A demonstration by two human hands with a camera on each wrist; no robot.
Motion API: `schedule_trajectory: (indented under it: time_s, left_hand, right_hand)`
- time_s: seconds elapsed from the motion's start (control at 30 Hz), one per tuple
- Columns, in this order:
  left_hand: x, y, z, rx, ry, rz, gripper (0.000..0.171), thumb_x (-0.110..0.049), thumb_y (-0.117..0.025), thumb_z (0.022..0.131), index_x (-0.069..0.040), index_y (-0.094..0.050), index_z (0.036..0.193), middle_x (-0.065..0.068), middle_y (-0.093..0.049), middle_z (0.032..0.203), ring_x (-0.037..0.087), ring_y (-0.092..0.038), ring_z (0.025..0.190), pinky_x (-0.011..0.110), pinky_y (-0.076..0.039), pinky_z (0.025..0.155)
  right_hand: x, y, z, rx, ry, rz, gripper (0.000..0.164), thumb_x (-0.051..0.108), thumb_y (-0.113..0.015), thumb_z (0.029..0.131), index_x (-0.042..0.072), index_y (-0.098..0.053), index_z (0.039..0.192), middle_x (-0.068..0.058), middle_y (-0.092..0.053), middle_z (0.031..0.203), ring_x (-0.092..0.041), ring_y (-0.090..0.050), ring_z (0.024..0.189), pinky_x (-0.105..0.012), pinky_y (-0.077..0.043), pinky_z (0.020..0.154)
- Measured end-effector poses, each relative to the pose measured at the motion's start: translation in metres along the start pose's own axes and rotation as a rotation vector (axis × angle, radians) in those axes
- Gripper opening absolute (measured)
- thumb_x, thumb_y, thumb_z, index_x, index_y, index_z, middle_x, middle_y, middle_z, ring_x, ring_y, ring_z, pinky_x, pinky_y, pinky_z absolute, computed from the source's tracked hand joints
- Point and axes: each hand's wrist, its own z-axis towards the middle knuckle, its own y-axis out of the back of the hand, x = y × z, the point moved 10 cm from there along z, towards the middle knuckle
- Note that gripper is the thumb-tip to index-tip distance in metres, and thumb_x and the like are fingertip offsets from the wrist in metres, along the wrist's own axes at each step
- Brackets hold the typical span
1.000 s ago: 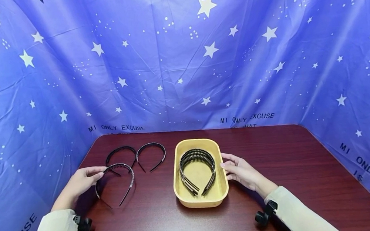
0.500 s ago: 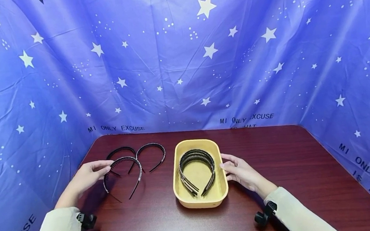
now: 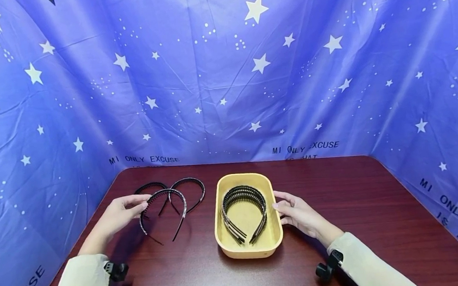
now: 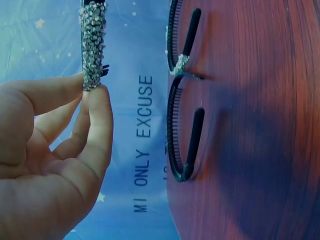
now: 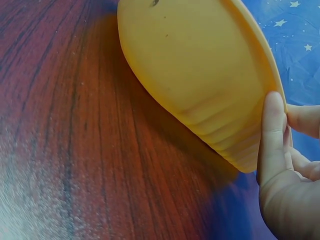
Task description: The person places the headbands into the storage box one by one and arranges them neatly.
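My left hand pinches a black toothed headband between thumb and fingers, above the table's left part. Its silvery, glittering stones show in the left wrist view. Behind it, two more black headbands lie on the table: one at left, partly hidden, and one at right. A yellow plastic storage bin stands near the middle, with several nested headbands inside. At the bin's right wall, my right hand holds the rim; the thumb lies against the wall in the right wrist view.
The dark red wooden table carries everything. A blue curtain with white stars hangs behind it and along both sides. Each sleeve has a black wrist camera at its cuff.
My left hand has carried the pinched headband to the right and slightly away from me, so it now overlaps both headbands behind it. My right hand and the bin have stayed in place.
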Motion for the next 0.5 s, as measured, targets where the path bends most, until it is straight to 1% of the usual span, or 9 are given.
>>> schedule_trajectory:
  time_s: [0.13, 0.2, 0.3, 0.5]
  left_hand:
    - [-0.006, -0.011, 0.003, 0.017, -0.022, -0.047, 0.036, -0.006, -0.065, 0.097, 0.014, -0.06, 0.127, 0.031, -0.062, 0.123, 0.006, -0.067, 0.09, 0.027, -0.059, 0.076]
    - [-0.008, -0.017, 0.006, 0.025, -0.018, -0.069, 0.036, -0.005, -0.065, 0.097, 0.015, -0.059, 0.127, 0.03, -0.062, 0.122, 0.007, -0.068, 0.09, 0.029, -0.059, 0.077]
    - [-0.01, -0.024, 0.009, 0.032, -0.008, -0.082, 0.037, -0.006, -0.065, 0.097, 0.015, -0.059, 0.127, 0.03, -0.063, 0.122, 0.012, -0.069, 0.092, 0.03, -0.06, 0.077]
    - [-0.017, -0.037, 0.013, 0.049, 0.0, -0.092, 0.038, -0.007, -0.066, 0.097, 0.012, -0.06, 0.129, 0.03, -0.062, 0.124, 0.011, -0.068, 0.095, 0.03, -0.06, 0.078]
  right_hand:
    - [-0.001, 0.001, 0.0, -0.002, -0.002, 0.004, 0.064, 0.005, -0.056, 0.101, -0.009, -0.021, 0.153, -0.009, -0.065, 0.1, -0.013, -0.064, 0.082, -0.028, -0.058, 0.07]
    - [-0.001, 0.001, 0.0, -0.003, 0.001, 0.006, 0.064, 0.005, -0.056, 0.101, -0.009, -0.021, 0.153, -0.009, -0.065, 0.1, -0.013, -0.064, 0.082, -0.027, -0.058, 0.069]
    - [0.0, 0.001, 0.0, -0.004, 0.003, 0.008, 0.064, 0.005, -0.056, 0.101, -0.009, -0.021, 0.153, -0.01, -0.064, 0.1, -0.013, -0.064, 0.082, -0.027, -0.058, 0.069]
    - [-0.002, 0.001, 0.0, -0.009, -0.005, 0.006, 0.064, 0.005, -0.056, 0.101, -0.009, -0.021, 0.153, -0.009, -0.064, 0.1, -0.012, -0.063, 0.081, -0.027, -0.057, 0.069]
